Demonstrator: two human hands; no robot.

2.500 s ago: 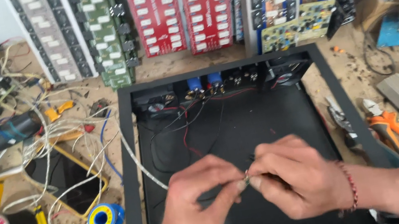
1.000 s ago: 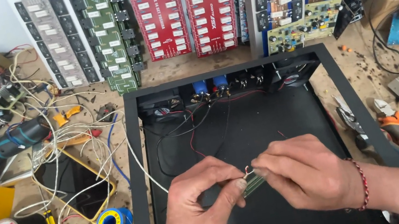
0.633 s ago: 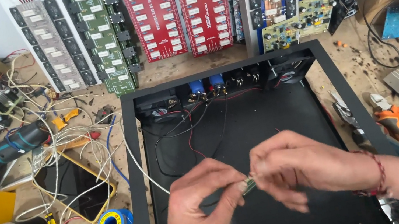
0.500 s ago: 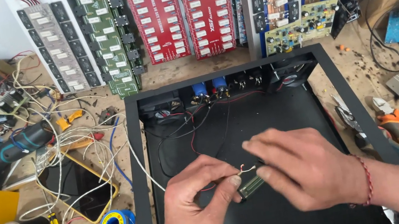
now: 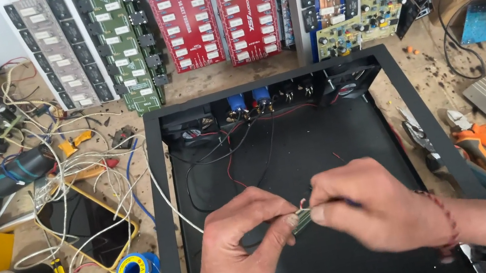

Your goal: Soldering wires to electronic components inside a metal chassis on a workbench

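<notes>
Your left hand (image 5: 243,250) and right hand (image 5: 373,213) both pinched shut on small greenish cylindrical component (image 5: 301,221) with thin wire leads, above open black metal chassis (image 5: 163,190).

Single head-worn view, looking steeply down and forward from above bench (image 5: 258,70). Close range: hands (image 5: 312,224) low in frame over open black chassis (image 5: 159,191). Upright circuit boards (image 5: 214,8) fill top edge. No second view.

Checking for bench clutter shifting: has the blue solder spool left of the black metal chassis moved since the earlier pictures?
No. The blue solder spool sits beside the black metal chassis's left wall, as before.
</notes>
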